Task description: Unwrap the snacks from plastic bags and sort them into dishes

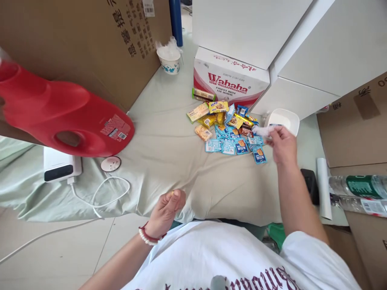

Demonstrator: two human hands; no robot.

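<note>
My right hand (283,146) pinches a whitish, see-through plastic wrapper (262,131) above the right side of a snack pile. Just behind that hand sits a white plastic bowl (288,120). Blue snack packets (228,146) lie at the front of the pile, with yellow cookie packets (218,106) and an orange-tinted packet (203,132) further back and left. Close to my body, my left hand (169,207) is closed in a fist over the cloth. A speck of yellow shows by its thumb, but what it holds is hidden.
Behind the snacks stands a Wahaha water carton (231,76) against white cabinets. A paper cup (169,62) stuffed with plastic is at the back. On the left are a red detergent jug (90,117), a white power bank (62,165) and its cable. Plastic bottles (359,186) lie right.
</note>
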